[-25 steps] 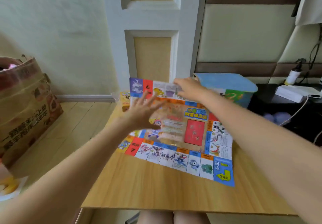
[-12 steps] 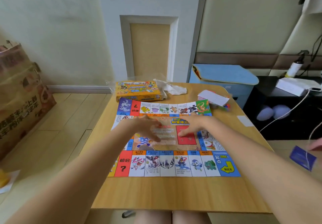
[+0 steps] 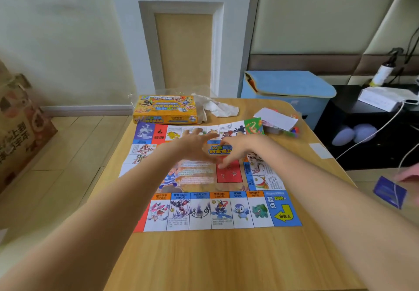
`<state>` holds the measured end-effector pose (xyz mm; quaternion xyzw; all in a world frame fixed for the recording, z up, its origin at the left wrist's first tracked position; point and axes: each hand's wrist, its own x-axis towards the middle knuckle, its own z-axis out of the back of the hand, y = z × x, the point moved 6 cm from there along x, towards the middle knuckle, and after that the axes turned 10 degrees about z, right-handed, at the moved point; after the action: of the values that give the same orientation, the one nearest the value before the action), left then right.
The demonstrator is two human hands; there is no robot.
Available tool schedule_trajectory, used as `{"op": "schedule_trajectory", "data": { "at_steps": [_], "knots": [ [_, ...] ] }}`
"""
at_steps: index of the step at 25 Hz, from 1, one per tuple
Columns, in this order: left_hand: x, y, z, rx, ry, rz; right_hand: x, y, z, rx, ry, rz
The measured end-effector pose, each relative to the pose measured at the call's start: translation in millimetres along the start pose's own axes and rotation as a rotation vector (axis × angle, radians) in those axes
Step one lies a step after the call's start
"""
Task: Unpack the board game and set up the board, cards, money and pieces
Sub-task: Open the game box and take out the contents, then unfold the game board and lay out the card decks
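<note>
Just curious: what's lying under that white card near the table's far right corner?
Under the white card sit pink cards and small coloured pieces; the rest is covered.

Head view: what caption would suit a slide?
Both hands, left hand and right hand, flatten the game board on the table.

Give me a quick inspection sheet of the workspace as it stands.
Surface: wooden table, near part bare.
Job's things: game board unfolded flat; yellow game box behind it; bundle of cards and pieces at far right corner.
Clutter: crumpled wrapper.
Grips: left hand and right hand, fingers spread, pressing the board.
Cables: white cable right of table.
Surroundings: blue storage box, paper bag.
</note>
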<state>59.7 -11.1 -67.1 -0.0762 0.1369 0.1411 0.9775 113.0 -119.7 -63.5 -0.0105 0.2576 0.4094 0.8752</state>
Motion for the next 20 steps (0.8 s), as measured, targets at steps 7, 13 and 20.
{"op": "schedule_trajectory", "data": {
  "at_steps": [7,13,20],
  "knots": [
    [22.3,-43.7,-13.3,0.081,0.104,-0.042,-17.2,-107.2,41.7,-0.007,-0.557,-0.342],
    [20.9,-42.8,-27.8,0.117,0.201,-0.020,-24.4,-134.4,17.8,-0.247,-0.602,-0.341],
    [15.6,-35.0,-18.1,0.148,0.199,-0.046,-31.2,-134.5,24.3,-0.333,-0.572,-0.260]
  ]
}}
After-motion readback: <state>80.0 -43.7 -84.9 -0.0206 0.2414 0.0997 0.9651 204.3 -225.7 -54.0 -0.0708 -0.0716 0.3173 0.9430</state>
